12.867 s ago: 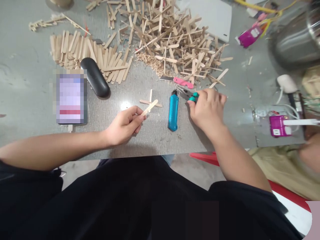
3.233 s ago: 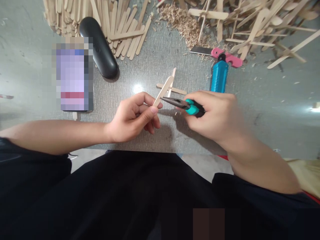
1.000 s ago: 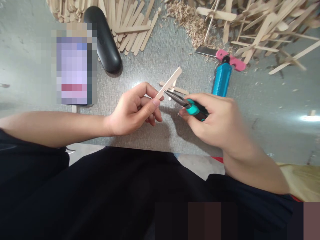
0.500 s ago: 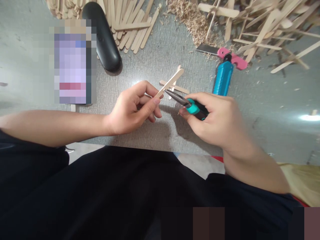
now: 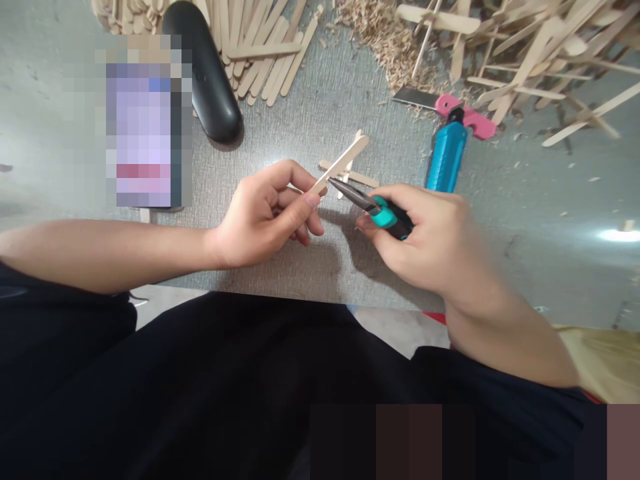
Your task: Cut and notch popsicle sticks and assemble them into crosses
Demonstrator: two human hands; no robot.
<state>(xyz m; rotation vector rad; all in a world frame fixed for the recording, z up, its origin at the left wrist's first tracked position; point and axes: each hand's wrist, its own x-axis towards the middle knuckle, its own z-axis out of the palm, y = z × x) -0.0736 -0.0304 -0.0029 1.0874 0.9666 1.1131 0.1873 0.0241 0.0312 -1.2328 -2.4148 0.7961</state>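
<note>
Between thumb and fingers, my left hand (image 5: 277,210) pinches the lower end of a wooden craft stick (image 5: 345,160), which tilts up to the right. My right hand (image 5: 425,237) is wrapped round the black and teal handles of needle-nose pliers (image 5: 357,198). The tips of the pliers meet the edge of the craft stick near my left fingers; whether they grip it I cannot tell. Behind the stick, a small cross of craft sticks (image 5: 365,179) lies on the table, partly covered by the held stick and the pliers.
A blue utility knife (image 5: 447,157) and a pink-handled blade (image 5: 465,115) lie to the right. Wood shavings (image 5: 380,40), loose craft sticks (image 5: 265,60) and a pile of crossed sticks (image 5: 540,60) fill the back. A black case (image 5: 205,73) stands left, beside a blurred-out phone-like object (image 5: 143,133).
Almost nothing differs. Both hands, the craft stick and the pliers keep nearly the same place, and the view has shifted very slightly.
</note>
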